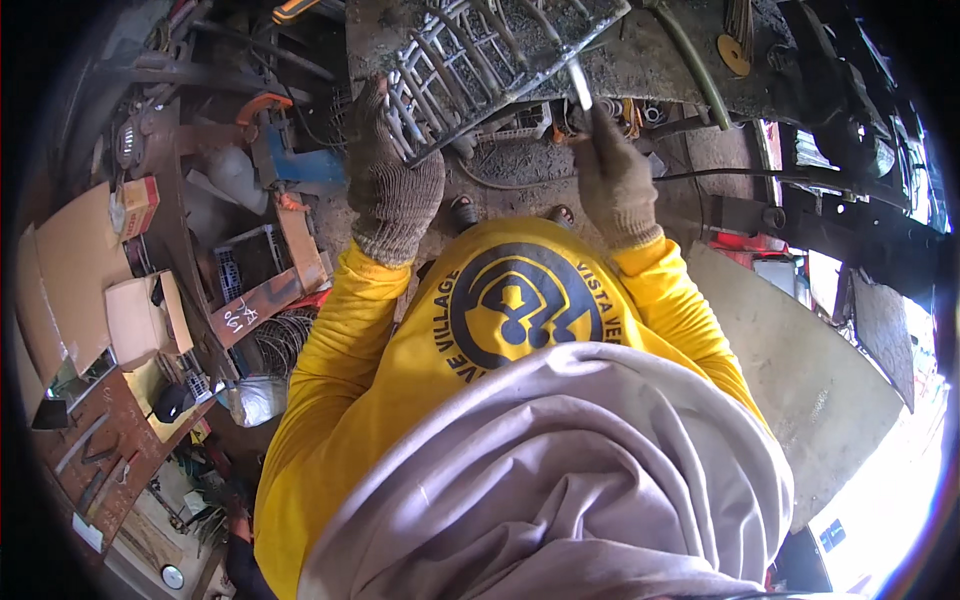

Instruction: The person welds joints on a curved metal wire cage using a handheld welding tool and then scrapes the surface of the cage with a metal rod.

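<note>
A welded metal grate of several bars (470, 60) lies tilted on the dark workbench (640, 50) in front of me. My left hand (395, 185), in a grey-brown knitted glove, is closed on the grate's left end. Its fingertips are partly hidden by the bars. My right hand (615, 175), gloved likewise, is closed round a slim tool with a bright metal part (580, 85). That bright part reaches the grate's near edge; I cannot tell what kind of tool it is.
A thin brass-coloured disc (734, 54) and a greenish metal tube (692, 62) lie on the bench at right. A dark cable (730, 172) runs below its edge. Cardboard boxes (145, 320) and a blue metal piece (300, 160) stand left. A large pale sheet (790, 370) leans right.
</note>
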Available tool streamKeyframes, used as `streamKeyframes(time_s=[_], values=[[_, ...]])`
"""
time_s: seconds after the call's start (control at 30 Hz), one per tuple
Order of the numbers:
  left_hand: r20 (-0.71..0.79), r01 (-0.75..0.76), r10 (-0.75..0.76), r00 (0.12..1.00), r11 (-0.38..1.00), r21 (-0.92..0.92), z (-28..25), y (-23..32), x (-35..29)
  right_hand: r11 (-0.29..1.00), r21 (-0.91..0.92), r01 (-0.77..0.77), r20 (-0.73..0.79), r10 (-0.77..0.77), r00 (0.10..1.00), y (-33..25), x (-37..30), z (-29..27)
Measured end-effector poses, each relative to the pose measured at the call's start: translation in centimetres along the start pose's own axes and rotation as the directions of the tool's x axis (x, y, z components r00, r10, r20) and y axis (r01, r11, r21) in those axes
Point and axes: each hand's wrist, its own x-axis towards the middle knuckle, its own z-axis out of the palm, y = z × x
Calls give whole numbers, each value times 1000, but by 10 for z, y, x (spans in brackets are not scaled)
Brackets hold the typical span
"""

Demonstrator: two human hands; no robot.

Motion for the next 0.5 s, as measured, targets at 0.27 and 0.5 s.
streamKeyframes(time_s=[0.27,0.5], values=[[-26,30,-30,999,1000,7,-2,1,-4,991,-134,28,62,-20,998,-1,1,4],[-50,41,-43,998,998,-47,-1,3,4,982,-156,109,-1,-111,994,5,0,8]])
